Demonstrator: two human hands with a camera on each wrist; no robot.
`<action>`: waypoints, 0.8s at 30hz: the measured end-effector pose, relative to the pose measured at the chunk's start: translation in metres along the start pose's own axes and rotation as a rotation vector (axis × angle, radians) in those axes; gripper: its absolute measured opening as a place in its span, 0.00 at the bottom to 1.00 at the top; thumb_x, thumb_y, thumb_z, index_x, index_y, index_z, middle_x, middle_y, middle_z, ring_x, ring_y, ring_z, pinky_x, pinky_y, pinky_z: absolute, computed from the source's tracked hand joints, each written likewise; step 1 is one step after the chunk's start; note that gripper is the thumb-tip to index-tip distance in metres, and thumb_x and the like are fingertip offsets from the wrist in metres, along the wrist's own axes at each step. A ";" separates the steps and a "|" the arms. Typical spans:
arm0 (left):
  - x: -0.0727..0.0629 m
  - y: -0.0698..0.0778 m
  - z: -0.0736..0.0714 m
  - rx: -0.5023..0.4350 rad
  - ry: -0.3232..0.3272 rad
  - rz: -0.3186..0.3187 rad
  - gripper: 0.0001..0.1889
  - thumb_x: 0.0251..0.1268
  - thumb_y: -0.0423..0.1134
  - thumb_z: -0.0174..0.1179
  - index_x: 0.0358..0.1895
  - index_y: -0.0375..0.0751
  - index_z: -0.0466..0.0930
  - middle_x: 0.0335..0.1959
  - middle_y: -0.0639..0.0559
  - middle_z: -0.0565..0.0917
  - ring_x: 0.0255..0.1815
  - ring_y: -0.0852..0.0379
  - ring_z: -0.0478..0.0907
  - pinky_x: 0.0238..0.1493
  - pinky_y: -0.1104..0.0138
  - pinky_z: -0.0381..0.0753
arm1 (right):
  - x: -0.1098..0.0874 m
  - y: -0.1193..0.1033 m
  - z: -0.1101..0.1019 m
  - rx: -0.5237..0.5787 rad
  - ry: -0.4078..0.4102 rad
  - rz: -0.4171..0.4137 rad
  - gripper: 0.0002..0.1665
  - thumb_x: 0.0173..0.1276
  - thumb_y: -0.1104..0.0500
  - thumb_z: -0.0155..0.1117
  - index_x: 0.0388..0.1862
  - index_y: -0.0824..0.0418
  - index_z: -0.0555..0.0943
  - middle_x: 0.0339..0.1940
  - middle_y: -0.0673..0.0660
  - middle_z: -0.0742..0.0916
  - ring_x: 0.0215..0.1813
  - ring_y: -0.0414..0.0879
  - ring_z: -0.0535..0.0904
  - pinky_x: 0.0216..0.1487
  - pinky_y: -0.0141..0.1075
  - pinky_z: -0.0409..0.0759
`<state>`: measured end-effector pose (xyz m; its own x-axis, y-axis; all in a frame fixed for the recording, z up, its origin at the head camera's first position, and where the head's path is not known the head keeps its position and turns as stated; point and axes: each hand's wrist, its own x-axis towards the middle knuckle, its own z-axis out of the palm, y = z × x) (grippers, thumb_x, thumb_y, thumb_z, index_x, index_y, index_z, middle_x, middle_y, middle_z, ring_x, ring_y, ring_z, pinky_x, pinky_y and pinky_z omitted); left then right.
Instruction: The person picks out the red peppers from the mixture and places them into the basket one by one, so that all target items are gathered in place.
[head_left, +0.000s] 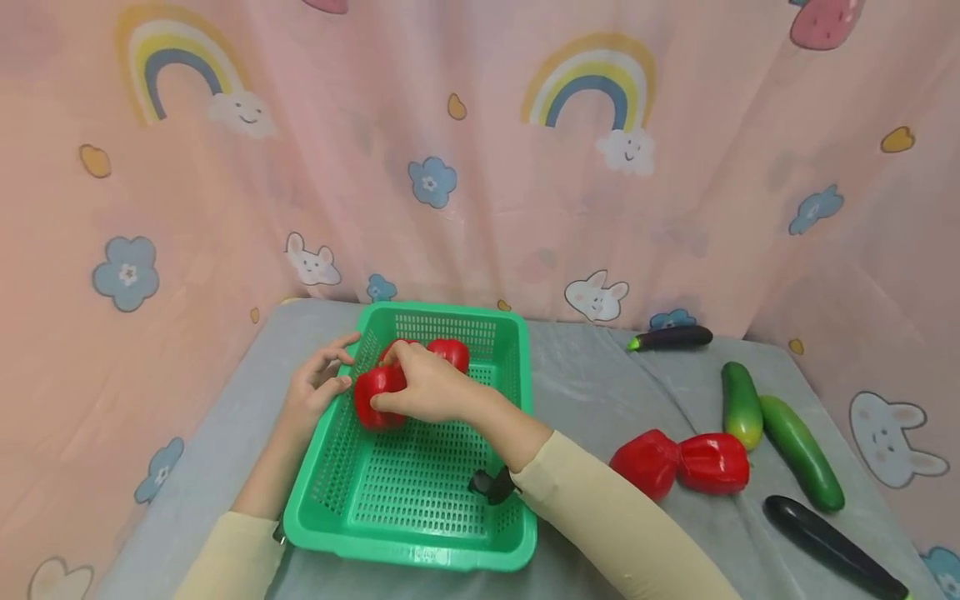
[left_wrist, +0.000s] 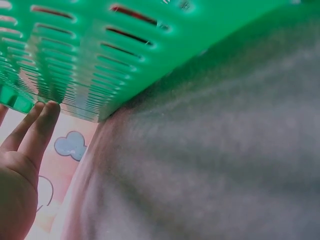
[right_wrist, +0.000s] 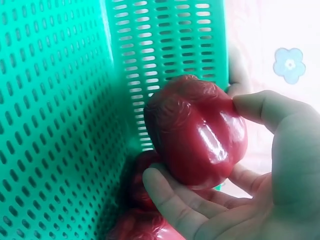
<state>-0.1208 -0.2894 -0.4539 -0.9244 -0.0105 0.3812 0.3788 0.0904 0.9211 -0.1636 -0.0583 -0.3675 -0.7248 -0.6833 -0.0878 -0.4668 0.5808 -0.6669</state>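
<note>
A green perforated basket [head_left: 420, 552] stands on the grey cloth. Inside its left part my right hand [head_left: 431, 385] grips a shiny red bell pepper [right_wrist: 200, 135], thumb on one side and fingers on the other. Two more red bell peppers [head_left: 452, 353] lie at the basket's far end, one partly hidden behind my hand. My left hand [head_left: 311, 392] is at the outside of the basket's left wall, its fingertips at the rim. In the left wrist view, straight fingers [left_wrist: 40, 130] reach up to the slotted green wall.
Right of the basket lie two red bell peppers [head_left: 712, 464], touching end to end. Farther right are two green cucumbers [head_left: 802, 454] and a dark eggplant [head_left: 832, 542]. Another eggplant [head_left: 670, 337] lies near the back edge, before a pink patterned curtain [head_left: 487, 250].
</note>
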 end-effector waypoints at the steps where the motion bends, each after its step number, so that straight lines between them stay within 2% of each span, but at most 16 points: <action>1: 0.000 0.001 0.000 -0.002 -0.003 -0.002 0.08 0.73 0.20 0.52 0.51 0.22 0.73 0.78 0.30 0.73 0.74 0.27 0.71 0.56 0.66 0.80 | 0.000 0.000 0.001 -0.001 0.000 0.002 0.37 0.66 0.43 0.76 0.67 0.55 0.74 0.57 0.50 0.83 0.53 0.43 0.82 0.48 0.40 0.87; 8: -0.002 0.002 0.003 0.011 -0.017 -0.002 0.08 0.74 0.21 0.53 0.52 0.22 0.73 0.77 0.30 0.74 0.76 0.32 0.70 0.55 0.66 0.82 | -0.003 0.003 0.007 -0.004 0.004 0.021 0.37 0.64 0.43 0.78 0.66 0.54 0.74 0.56 0.51 0.83 0.52 0.44 0.82 0.47 0.40 0.87; 14: -0.002 -0.002 0.003 -0.011 -0.013 -0.007 0.09 0.74 0.21 0.52 0.52 0.22 0.73 0.78 0.31 0.74 0.71 0.23 0.74 0.54 0.63 0.81 | -0.004 0.006 0.008 -0.007 0.004 0.036 0.36 0.65 0.40 0.76 0.66 0.52 0.74 0.58 0.54 0.80 0.55 0.47 0.81 0.49 0.44 0.87; 19: -0.001 -0.002 0.000 -0.013 0.005 0.002 0.09 0.73 0.21 0.52 0.52 0.21 0.73 0.77 0.31 0.74 0.69 0.23 0.75 0.51 0.63 0.81 | -0.002 0.004 0.010 -0.017 -0.021 0.029 0.35 0.65 0.39 0.77 0.64 0.53 0.76 0.56 0.53 0.81 0.55 0.46 0.80 0.48 0.42 0.86; 24: -0.001 0.000 -0.001 0.005 0.003 0.005 0.08 0.73 0.22 0.53 0.51 0.23 0.74 0.77 0.31 0.74 0.70 0.21 0.74 0.53 0.62 0.81 | -0.001 0.003 0.012 -0.028 -0.031 0.046 0.34 0.64 0.40 0.78 0.62 0.54 0.77 0.54 0.52 0.81 0.54 0.45 0.79 0.47 0.42 0.86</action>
<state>-0.1197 -0.2902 -0.4539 -0.9222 -0.0131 0.3865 0.3836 0.0958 0.9185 -0.1583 -0.0608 -0.3782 -0.7296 -0.6692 -0.1410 -0.4480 0.6235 -0.6407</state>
